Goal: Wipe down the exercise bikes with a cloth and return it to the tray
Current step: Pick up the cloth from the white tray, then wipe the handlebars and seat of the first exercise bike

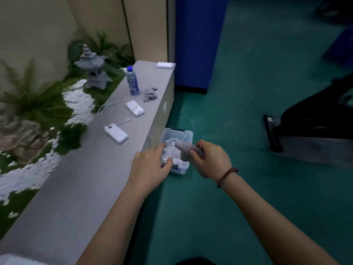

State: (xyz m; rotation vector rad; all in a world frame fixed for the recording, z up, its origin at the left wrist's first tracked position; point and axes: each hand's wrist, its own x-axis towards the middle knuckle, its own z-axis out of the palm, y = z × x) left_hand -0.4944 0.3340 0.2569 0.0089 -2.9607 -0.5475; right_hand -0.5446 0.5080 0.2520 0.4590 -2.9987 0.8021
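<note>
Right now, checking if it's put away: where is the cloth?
Head view, centre: the right hand grips the cloth over the clear tray, which sits on the floor beside the grey ledge.

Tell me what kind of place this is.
Probably an indoor gym or lobby corner: green rubbery floor, dark machine base at right, grey ledge beside a stone lantern and ferns.

Clear plastic tray (188, 134) (glossy), rough grey cloth (186, 147), matt ledge (91, 180)

Grey ledge (76, 188), left of frame: water bottle (132, 81), crumpled rag (150, 94), near power bank (116, 134), far power bank (134, 108). Green floor (229, 111), centre: clear tray (188, 133).
</note>
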